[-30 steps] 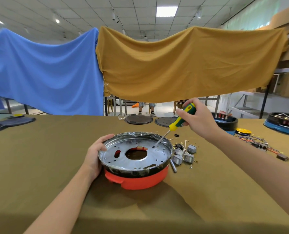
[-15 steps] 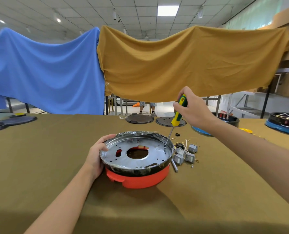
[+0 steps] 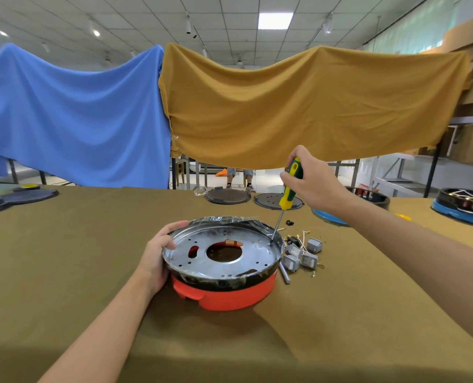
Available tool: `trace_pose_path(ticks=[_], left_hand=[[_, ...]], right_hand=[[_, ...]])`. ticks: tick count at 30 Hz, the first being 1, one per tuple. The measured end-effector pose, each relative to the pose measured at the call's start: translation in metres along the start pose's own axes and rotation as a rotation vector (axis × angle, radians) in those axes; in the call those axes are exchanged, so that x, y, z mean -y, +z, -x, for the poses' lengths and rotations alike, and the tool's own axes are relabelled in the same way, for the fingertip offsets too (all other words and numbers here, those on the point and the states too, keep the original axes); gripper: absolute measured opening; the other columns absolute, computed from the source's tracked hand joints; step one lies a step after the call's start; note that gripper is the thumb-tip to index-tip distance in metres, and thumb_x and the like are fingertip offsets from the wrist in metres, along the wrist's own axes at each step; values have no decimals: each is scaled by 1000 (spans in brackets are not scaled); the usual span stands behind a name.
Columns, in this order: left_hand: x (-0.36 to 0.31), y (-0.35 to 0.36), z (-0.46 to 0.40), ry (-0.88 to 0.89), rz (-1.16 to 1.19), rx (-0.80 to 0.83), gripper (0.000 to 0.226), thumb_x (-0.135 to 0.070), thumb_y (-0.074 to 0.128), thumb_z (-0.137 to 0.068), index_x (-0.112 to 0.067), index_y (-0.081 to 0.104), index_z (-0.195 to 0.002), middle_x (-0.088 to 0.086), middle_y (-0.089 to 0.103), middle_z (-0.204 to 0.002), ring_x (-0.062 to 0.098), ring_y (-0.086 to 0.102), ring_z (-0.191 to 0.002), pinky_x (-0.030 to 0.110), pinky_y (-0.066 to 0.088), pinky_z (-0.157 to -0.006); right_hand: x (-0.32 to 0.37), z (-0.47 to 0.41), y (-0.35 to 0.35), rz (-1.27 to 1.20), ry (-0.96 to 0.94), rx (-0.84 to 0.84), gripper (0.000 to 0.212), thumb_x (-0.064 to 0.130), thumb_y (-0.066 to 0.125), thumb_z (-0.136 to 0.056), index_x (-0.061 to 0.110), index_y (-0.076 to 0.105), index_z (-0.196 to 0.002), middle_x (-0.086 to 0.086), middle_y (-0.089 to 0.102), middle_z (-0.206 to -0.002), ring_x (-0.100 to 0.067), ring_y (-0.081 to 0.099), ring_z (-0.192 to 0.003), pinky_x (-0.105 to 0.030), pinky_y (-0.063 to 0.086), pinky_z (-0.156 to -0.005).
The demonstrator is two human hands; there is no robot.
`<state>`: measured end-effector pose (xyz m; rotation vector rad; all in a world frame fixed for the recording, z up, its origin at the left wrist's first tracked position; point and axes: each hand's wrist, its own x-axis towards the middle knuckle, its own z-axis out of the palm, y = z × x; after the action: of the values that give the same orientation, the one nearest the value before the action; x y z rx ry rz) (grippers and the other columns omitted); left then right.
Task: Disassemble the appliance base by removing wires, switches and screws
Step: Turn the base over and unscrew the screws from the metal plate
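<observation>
The round appliance base (image 3: 224, 295) has an orange lower shell, a black band and a shiny metal plate (image 3: 257, 261) on top with a hole in its middle. My left hand (image 3: 156, 254) grips its left rim. In my right hand (image 3: 311, 181) I hold a green and yellow screwdriver (image 3: 289, 189) almost upright. Its tip stands on the plate near the right rim. A heap of small grey switches and loose wires (image 3: 301, 254) lies on the cloth just right of the base.
Two dark round plates (image 3: 227, 196) lie at the far edge of the olive-covered table (image 3: 64, 272). Other appliance bases (image 3: 463, 205) with blue rims stand at the far right. Dark flat parts (image 3: 19, 196) lie at far left. Blue and mustard cloths hang behind.
My right hand has raised the screwdriver from a slant to nearly upright, and its tip has moved from the plate's middle to the right rim. My left hand kept its grip.
</observation>
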<state>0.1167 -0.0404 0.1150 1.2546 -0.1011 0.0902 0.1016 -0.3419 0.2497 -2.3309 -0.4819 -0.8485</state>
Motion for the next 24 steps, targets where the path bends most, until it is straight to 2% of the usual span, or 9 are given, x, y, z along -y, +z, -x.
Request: trace_pose_path(ticks=[7,15,24], left_hand=[[-1,1,1,-8,-4,-5,60,6,33,-69,-10,67,-116,14,72,-102,31,67,-91,37,55,-70],[-1,1,1,-6,-8,-18,64,7,31,-69,-7,66,-120,17,71,-108,33,66,-97,40,55,-78],[0,0,1,-9,-9,-20,63,4,34,-65,-9,67,-118,16,71,-107,33,65,-98,39,54,-76]], right_hand=[[1,-1,1,-2,6,-3,15,21,59,-99,13,46,-101,-4,45,-69,-16,40,-57,-26,40,-53],[1,-4,0,19,25,37,17,22,59,-99,12,46,-103,-4,45,-70,-14,39,-55,-16,38,-45],[6,-11,-1,48,33,129,18,26,61,-98,15,47,-102,-2,47,-71,-14,42,-56,-22,37,-50]])
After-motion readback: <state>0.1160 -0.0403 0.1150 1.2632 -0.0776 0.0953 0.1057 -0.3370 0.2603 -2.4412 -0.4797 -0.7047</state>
